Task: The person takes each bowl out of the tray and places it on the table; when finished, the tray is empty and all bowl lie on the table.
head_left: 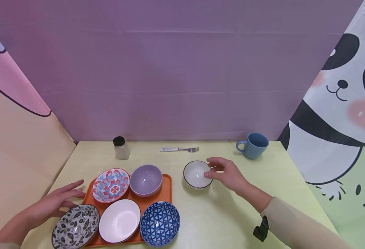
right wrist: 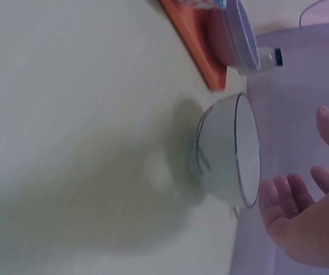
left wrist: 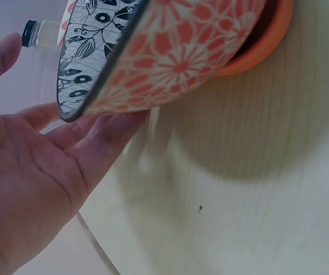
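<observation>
My right hand (head_left: 227,174) is beside a white bowl (head_left: 196,175) with a dark rim. In the right wrist view, the spread fingers (right wrist: 288,195) are close to that rim without gripping it. My left hand (head_left: 50,205) reaches past a black-and-white floral bowl (head_left: 75,224) at the tray's near-left corner. Its fingers (left wrist: 104,137) are loosely extended at the bowl's red-flowered outer side, the tips hidden behind it. The bowl tilts on the edge of the orange tray (head_left: 167,186).
The tray also bears a red-and-blue patterned bowl (head_left: 111,185), a purple bowl (head_left: 146,180), a white bowl (head_left: 120,221) and a blue triangle-patterned bowl (head_left: 160,224). Behind stand a black-lidded jar (head_left: 121,150) and a blue mug (head_left: 255,147), with a fork (head_left: 179,150) lying between them.
</observation>
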The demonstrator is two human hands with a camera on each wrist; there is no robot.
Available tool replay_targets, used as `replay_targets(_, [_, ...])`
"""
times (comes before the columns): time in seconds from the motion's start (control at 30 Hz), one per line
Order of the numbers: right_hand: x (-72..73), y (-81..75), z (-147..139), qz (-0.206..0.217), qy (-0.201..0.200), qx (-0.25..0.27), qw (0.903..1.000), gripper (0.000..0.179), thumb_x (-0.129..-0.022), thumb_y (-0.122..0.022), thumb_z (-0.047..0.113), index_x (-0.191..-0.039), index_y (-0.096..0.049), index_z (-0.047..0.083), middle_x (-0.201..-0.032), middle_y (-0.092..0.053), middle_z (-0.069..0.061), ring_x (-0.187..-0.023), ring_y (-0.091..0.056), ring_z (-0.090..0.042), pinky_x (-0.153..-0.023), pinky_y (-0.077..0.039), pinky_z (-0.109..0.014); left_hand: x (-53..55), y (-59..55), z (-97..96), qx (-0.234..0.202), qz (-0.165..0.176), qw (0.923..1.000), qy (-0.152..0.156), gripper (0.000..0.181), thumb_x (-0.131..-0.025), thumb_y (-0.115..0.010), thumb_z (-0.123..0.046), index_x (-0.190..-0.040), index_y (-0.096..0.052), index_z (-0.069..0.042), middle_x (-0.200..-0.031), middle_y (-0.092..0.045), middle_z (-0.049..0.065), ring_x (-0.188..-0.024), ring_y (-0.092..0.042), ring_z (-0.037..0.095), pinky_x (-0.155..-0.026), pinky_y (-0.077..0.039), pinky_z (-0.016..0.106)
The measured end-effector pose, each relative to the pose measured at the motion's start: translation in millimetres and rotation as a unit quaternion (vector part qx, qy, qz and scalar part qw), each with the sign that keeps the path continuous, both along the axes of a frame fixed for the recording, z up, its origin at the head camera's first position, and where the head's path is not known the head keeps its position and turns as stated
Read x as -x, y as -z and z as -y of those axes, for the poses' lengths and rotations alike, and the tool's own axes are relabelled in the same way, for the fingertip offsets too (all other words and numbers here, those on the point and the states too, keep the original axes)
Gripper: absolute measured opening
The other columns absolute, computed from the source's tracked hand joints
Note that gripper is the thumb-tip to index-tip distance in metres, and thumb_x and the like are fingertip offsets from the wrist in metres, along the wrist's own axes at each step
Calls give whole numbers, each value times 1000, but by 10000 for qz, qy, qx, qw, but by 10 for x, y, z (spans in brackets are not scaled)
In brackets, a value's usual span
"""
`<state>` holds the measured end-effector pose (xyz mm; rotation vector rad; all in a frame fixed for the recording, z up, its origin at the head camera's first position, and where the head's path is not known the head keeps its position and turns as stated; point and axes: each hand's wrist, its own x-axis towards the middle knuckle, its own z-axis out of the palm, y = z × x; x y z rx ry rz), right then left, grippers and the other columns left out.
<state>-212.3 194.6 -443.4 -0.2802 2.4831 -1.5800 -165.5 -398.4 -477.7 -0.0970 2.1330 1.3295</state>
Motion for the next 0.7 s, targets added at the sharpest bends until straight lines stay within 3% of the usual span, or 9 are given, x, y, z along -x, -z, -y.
replay_targets(0.2, [-17, -111, 316, 1, -453, 153, 9989, 63, -85, -84, 24, -140, -60, 6, -132, -65, -19, -116, -65, -31, -91, -58, -35, 24, 23, 3, -23, 52, 10000, -80, 82, -107, -45, -43, -164, -2, -3, -153, -35, 37, -110, -65, 28, -90, -58, 54])
replay_targets(0.37, [-3, -101, 594, 93, -683, 200, 9974, 63, -84, -85, 28, -141, -60, 13, -130, -66, -13, -116, -66, -28, -95, -58, -39, 61, 81, 5, 96, 68, 9999, -60, 82, -106, -50, -39, -163, -5, 0, -155, -27, 40, -109, -65, 29, -90, -58, 55])
replay_targets(0.53, [-19, -57, 882, 91, -789, -4, 9968, 68, -83, -86, 33, -143, -58, 19, -127, -66, -5, -113, -69, -24, -90, -61, -36, 115, 124, 5, 255, -34, 9996, 112, 79, -105, -54, -30, -161, -9, 3, -147, -42, 38, -117, -61, 33, -89, -58, 58])
replay_targets(0.7, [-23, 5, 1162, 314, -922, 194, 9951, 74, -84, -86, 26, -149, -52, 17, -136, -62, -14, -114, -69, -28, -88, -61, -37, 116, 156, 23, 164, -160, 9996, 177, 76, -103, -56, -16, -161, -10, 5, -137, -51, 32, -110, -63, 30, -84, -60, 50])
